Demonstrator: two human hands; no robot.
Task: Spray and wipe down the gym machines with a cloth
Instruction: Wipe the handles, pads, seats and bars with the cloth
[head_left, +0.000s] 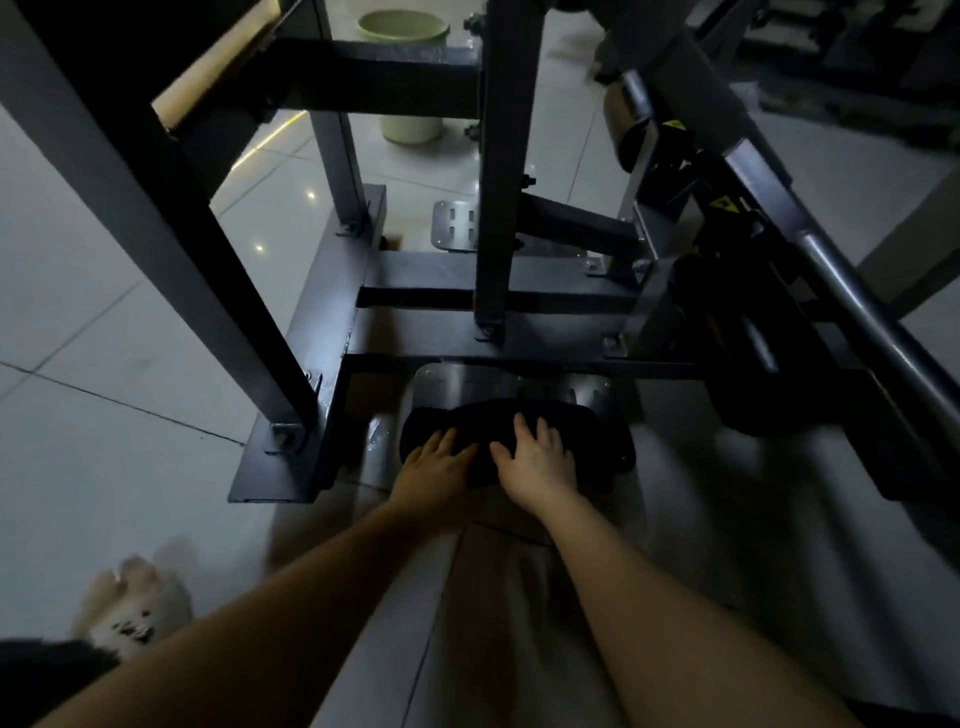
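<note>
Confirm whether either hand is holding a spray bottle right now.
No, the left hand and right hand both lie flat on the dark cloth over the metal footplate.

Cloth (519, 441) lies on the near foot plate (509, 382), which sits at the near end of the machine frame (322, 291). I see the left grip (439, 460) and the right grip (537, 460) side by side, flat on the cloth. A second foot plate (453, 228) sits farther back, behind the cross beams. The bucket (410, 127) stands on the floor (104, 312) beyond the frame. A foot (135, 603) rests on the floor at near left, apart from the frame.
</note>
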